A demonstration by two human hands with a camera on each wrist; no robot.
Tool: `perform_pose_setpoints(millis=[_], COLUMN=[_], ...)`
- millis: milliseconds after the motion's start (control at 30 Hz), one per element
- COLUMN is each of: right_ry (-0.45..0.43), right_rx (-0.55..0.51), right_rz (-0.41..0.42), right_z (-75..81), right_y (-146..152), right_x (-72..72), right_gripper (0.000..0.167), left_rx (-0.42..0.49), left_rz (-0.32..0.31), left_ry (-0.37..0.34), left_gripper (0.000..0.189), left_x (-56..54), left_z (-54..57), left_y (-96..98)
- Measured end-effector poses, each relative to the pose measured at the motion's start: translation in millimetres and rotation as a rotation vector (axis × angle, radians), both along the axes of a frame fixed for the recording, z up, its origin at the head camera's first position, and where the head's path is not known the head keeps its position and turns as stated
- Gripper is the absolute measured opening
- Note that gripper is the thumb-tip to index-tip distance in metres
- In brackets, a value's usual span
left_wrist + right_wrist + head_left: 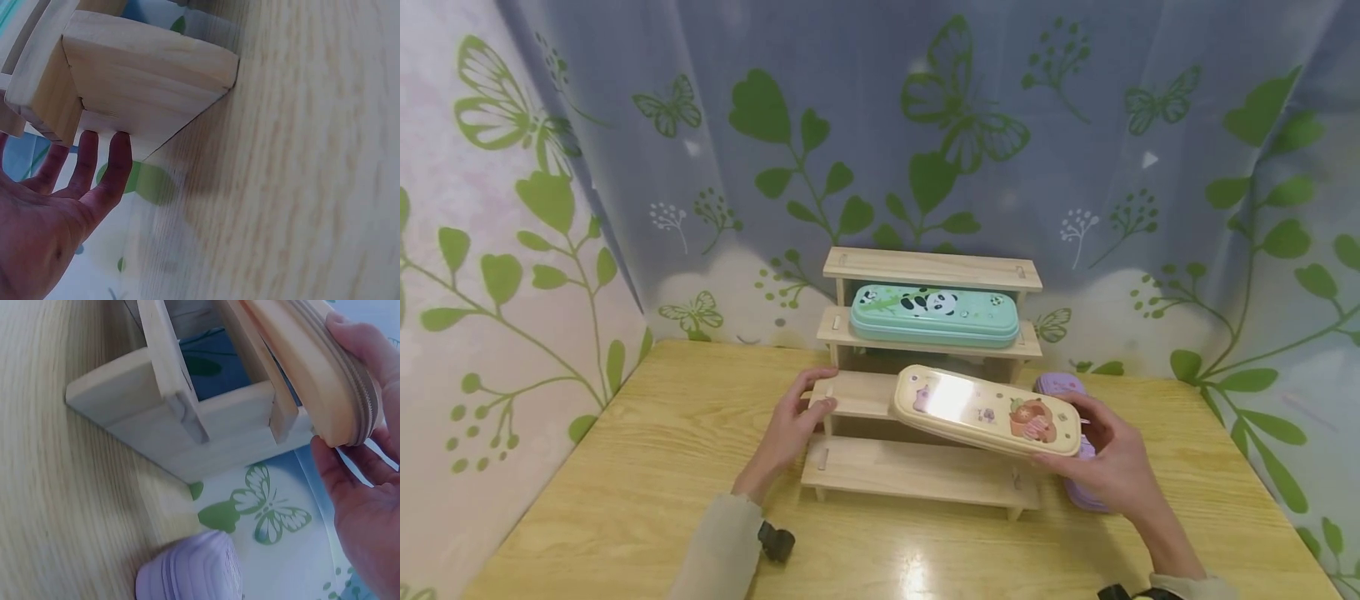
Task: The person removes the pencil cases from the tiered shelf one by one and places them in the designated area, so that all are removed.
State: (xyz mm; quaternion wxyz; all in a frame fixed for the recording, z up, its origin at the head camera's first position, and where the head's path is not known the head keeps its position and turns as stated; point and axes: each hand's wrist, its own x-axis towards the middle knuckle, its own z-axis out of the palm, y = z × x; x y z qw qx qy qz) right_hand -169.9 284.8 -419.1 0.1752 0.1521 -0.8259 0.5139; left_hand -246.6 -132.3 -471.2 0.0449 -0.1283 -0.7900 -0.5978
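In the head view, my right hand [1116,458] grips the right end of a cream zippered pencil case [958,408] printed with a small cartoon picture. The case is tilted, its left end higher, over the second-lowest tier of a wooden stepped stand [917,471]. Its zip shows in the right wrist view, with the thumb on one side of the case [312,369] and fingers on the other. My left hand [793,421] holds the left end of that tier; its fingers [119,162] touch the stand's side. A mint panda pencil case [934,315] lies on the tier above.
Right of the stand, partly hidden by my right hand, purple cases [1060,383] lie on the wood-grain table [625,467]. A leaf-and-butterfly patterned curtain [865,108] hangs behind and along both sides. The stand's top tier [932,267] is nearest the curtain.
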Motion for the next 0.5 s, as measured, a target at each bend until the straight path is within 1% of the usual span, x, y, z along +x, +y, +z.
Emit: perform_pose_setpoints(millis=[167, 500], right_ry=[-0.012, -0.041], right_rx=[-0.039, -0.083], right_rz=[0.004, -0.030], right_z=[-0.9, -3.4], right_y=[12, 46], right_x=[8.4, 24.5], right_gripper=[0.075, 0.075], left_rx=[0.002, 0.017], left_rz=[0.000, 0.011], left_ry=[0.003, -0.015], left_gripper=[0.037, 0.038], left_x=[-0.1, 1.8], left_z=[-0.2, 1.1], left_y=[0.4, 1.8])
